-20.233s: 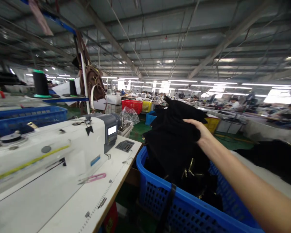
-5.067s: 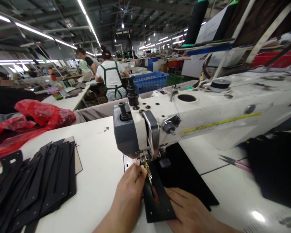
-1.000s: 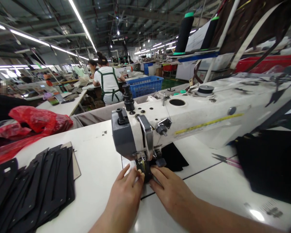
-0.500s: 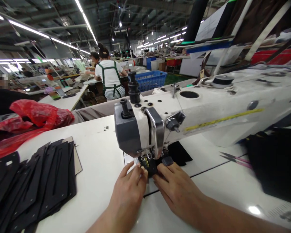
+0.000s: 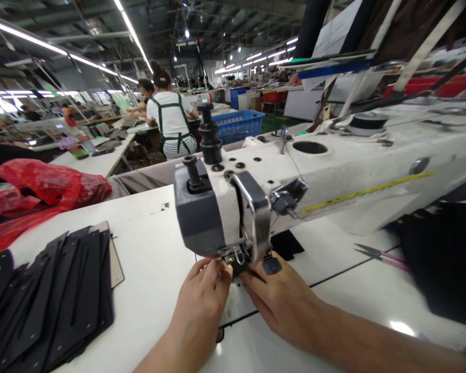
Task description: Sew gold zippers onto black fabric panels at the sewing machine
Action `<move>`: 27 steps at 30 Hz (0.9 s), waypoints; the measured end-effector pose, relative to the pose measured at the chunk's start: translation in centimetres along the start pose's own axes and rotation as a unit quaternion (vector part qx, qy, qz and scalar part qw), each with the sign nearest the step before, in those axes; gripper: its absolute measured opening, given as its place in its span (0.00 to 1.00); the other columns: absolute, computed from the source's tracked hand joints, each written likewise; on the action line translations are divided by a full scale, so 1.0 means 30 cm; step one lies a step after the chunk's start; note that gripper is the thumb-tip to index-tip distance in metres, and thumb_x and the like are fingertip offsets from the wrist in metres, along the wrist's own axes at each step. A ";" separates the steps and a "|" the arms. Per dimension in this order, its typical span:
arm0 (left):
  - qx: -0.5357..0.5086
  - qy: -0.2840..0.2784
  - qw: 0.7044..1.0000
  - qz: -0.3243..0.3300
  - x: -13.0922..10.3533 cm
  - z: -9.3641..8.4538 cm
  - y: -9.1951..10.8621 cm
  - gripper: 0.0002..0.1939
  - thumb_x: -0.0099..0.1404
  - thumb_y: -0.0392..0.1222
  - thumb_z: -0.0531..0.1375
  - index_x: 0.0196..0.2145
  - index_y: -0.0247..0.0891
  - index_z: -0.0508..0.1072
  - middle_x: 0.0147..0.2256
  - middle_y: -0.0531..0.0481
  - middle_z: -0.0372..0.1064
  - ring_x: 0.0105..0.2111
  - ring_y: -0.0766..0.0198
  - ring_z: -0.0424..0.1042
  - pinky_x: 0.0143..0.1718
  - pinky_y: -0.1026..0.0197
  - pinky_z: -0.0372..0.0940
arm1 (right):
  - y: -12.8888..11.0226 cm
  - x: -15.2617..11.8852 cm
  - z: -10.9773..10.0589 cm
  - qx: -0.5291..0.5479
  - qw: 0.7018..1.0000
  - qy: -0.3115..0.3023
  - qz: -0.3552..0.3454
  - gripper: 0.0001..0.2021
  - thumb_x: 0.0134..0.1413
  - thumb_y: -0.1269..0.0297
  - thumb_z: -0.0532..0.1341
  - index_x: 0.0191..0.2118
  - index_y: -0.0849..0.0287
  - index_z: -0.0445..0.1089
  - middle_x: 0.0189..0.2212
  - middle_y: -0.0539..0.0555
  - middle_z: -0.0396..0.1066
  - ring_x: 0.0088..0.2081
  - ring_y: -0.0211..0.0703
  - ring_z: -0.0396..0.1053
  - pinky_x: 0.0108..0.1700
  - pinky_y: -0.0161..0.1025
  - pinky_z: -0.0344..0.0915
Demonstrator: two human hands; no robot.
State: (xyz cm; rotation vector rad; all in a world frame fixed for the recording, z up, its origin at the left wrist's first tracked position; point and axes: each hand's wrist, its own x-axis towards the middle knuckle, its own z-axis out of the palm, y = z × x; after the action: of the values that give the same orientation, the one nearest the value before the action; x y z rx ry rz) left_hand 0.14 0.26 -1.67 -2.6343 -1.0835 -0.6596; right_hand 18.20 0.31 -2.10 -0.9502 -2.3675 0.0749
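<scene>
At the needle end of a white sewing machine [image 5: 229,202], a small black fabric piece [image 5: 237,267] with a yellow mark lies mostly hidden beneath the presser area. My left hand [image 5: 202,298] has its thumb and fingers closed at the piece's left edge. From the right, my right hand [image 5: 281,295] grips the same piece with bent fingers, its fingertips partly hidden behind the machine's small dark plate [image 5: 272,266]. Just behind that hand, more black fabric [image 5: 286,244] rests flat on the white table [image 5: 147,269].
Stacked black strips [image 5: 68,295] with small holes lie at left, near a red plastic bag [image 5: 50,184]. Pink-handled thread snips [image 5: 380,255] and dark fabric [image 5: 446,259] are at right. Beyond the table are a blue basket [image 5: 238,126] and a co-worker [image 5: 173,116] facing away.
The black fabric piece has gone farther under the machine head, so less of it shows. Both hands have moved with it, closer to the needle. The view has shifted slightly.
</scene>
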 end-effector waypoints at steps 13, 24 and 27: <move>-0.012 -0.027 0.999 -0.019 -0.017 0.005 -0.008 0.09 0.63 0.29 0.51 0.39 0.32 0.69 0.36 0.42 0.67 0.39 0.58 0.69 0.46 0.52 0.66 | -0.020 0.010 -0.019 -0.095 0.985 0.134 -0.057 0.11 0.59 0.73 0.51 0.33 0.64 0.71 0.29 0.56 0.71 0.31 0.46 0.67 0.35 0.43 0.65; -0.031 -0.003 0.999 -0.022 -0.001 -0.002 -0.015 0.09 0.65 0.30 0.50 0.37 0.32 0.70 0.33 0.44 0.67 0.37 0.58 0.69 0.43 0.53 0.67 | 0.019 0.041 0.038 -0.072 0.992 0.093 -0.034 0.15 0.57 0.80 0.49 0.40 0.66 0.72 0.36 0.57 0.74 0.35 0.45 0.72 0.38 0.39 0.70; -0.042 0.005 0.999 -0.024 0.000 -0.002 -0.015 0.09 0.65 0.30 0.50 0.36 0.31 0.70 0.33 0.44 0.67 0.37 0.59 0.68 0.43 0.53 0.67 | 0.024 0.039 0.035 -0.062 0.994 0.083 -0.031 0.13 0.57 0.78 0.51 0.39 0.65 0.71 0.36 0.57 0.74 0.36 0.46 0.72 0.38 0.41 0.71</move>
State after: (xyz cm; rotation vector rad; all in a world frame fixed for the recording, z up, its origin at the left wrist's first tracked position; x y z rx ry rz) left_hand -0.20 0.56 -1.59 -2.6797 -1.1427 -0.7411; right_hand 17.42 1.76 -2.58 -0.9022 -2.2669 -0.1698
